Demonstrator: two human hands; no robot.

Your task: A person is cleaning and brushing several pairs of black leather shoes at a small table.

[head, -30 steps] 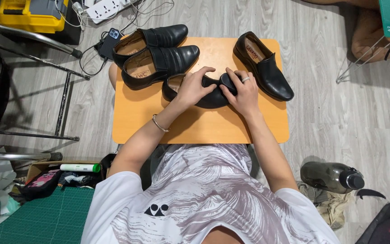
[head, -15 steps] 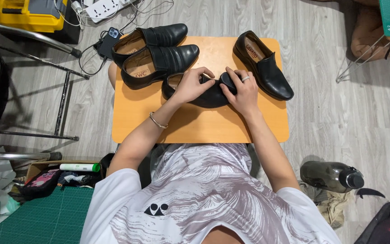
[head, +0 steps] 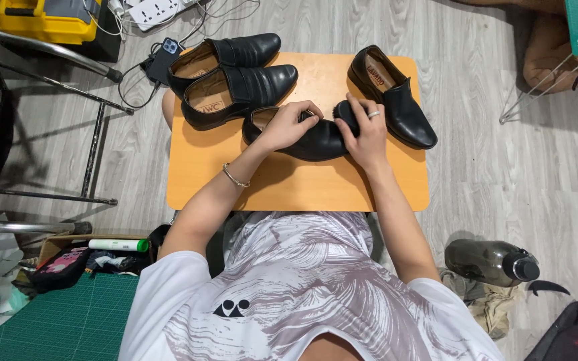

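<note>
Lying across the middle of a small orange table [head: 302, 187], a black shoe [head: 312, 142] is gripped by both hands; the left hand [head: 287, 126] curls over its opening, the right hand [head: 368, 130] wraps its toe; grey plank floor [head: 503, 167] surrounds them, a green cutting mat [head: 68, 321] lower left.

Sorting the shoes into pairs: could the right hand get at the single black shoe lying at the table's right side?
Probably yes. The right hand rests on the held shoe, right beside the single shoe, with nothing between them; it would have to let go first.

Bare tabletop [head: 316, 184] before hands; shoes [head: 232, 73] behind.
</note>
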